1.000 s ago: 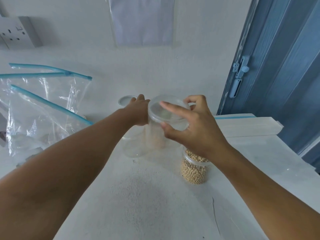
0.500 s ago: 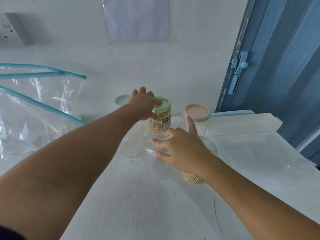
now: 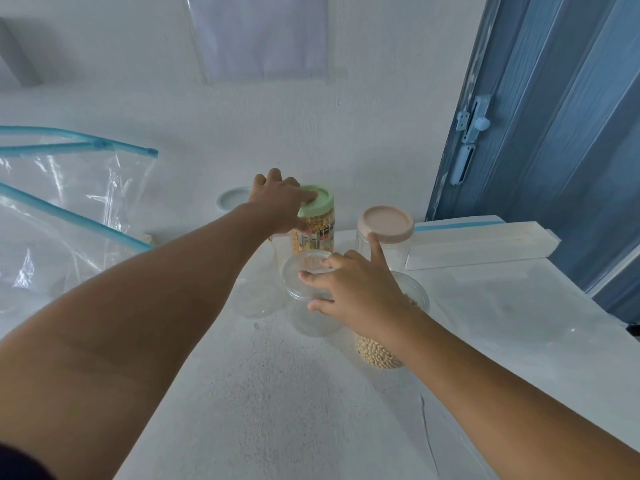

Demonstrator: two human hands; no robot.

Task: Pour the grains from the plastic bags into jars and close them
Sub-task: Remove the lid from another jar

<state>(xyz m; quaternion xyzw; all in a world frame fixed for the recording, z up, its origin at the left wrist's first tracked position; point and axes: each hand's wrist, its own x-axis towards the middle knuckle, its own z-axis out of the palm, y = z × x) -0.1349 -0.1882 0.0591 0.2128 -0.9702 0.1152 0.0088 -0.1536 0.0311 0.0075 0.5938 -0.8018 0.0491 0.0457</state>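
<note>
My left hand reaches far forward and grips the top of a jar of yellow grains with a green lid. My right hand holds the rim of a clear lid on an empty clear jar standing on the table; its index finger points up toward a pink-lidded jar. An open jar of pale beans stands under my right wrist, partly hidden. Clear zip bags with blue strips stand at the left.
A pale-blue-lidded jar stands by the wall behind my left hand. Another clear jar sits left of the held one. A flat white packet lies at the right, by a blue door. The table is white.
The clear jar, held up in both hands a second ago, now stands on the table under my right hand. My left hand has let go of it and moved onto the green-lidded jar.
</note>
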